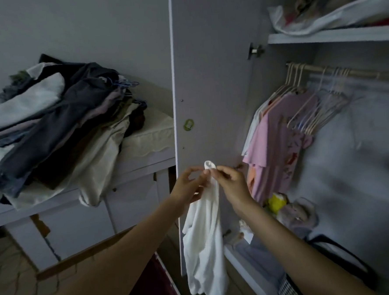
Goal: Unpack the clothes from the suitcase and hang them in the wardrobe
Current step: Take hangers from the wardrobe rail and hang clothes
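the tall pale grey wardrobe [209, 78] stands open; its wooden rail [334, 71] holds a few pink and white shirts [277, 142] and many bare hangers [319, 114]; a big heap of dark and cream clothes [57, 123] waits on the white cabinet [131, 174] to the left, so i think most of the job is left; the long white soft garment [205, 249] hangs by the door; the left hand [189, 185] and right hand [231, 184] both pinch its top.
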